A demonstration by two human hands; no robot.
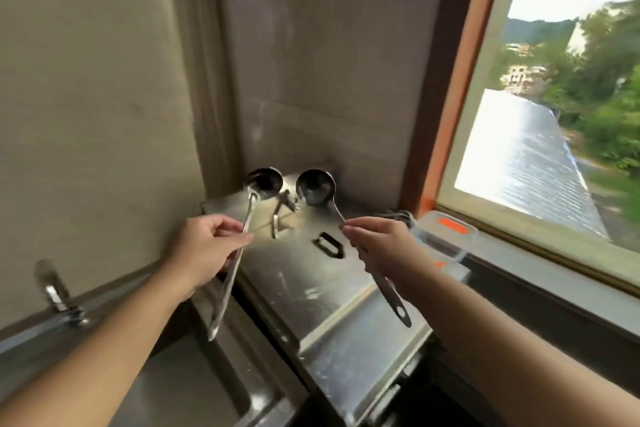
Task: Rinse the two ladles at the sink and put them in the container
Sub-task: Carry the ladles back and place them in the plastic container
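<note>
I hold two steel ladles up in front of me, bowls uppermost and side by side, above the metal counter (311, 284). My left hand (204, 250) grips the handle of the left ladle (263, 182), whose long handle runs down past my wrist. My right hand (381, 246) pinches the neck of the right ladle (315, 187); its handle end with a hanging slot points down to the right. A clear plastic container (446, 239) with orange clips stands on the counter just right of my right hand. The sink (194, 385) lies at the lower left.
A tap (57, 291) sticks out of the wall above the sink at the left. A small metal object (282, 210) and a dark loop-shaped item (329, 244) lie on the counter. A window (554, 97) with a grey sill fills the right side.
</note>
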